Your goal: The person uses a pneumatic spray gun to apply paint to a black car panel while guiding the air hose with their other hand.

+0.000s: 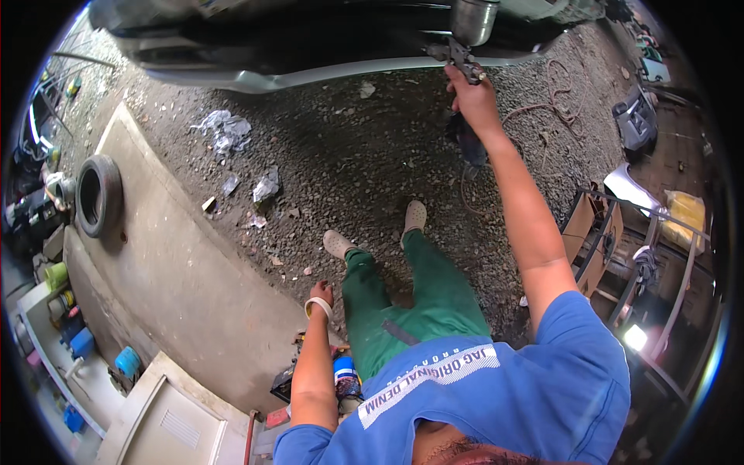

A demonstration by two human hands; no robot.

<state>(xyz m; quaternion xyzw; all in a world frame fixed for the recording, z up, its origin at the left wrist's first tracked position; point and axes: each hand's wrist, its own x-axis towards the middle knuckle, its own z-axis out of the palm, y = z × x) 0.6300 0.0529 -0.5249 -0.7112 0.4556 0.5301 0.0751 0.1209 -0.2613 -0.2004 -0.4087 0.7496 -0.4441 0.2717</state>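
My right hand (474, 99) is closed around a spray gun (456, 56), with the arm stretched far forward. A metal paint cup (474, 22) sits on top of the gun. Just ahead and to the left is the lower side of a dark, glossy car body (310, 39), edged by a pale strip (325, 76). My left hand (322, 293) hangs low beside my left leg, away from the car. A pale ring (318, 307) circles that wrist. The fingers there are small and foreshortened, so their pose is unclear.
Crumpled plastic (225, 132) and scraps lie on the gravel (349, 155). A reddish hose (554, 101) loops at right. To the left, a tire (98, 195) rests on a concrete slab (201, 271). A metal rack (659, 232) stands at right, a cluttered shelf (58, 364) at lower left.
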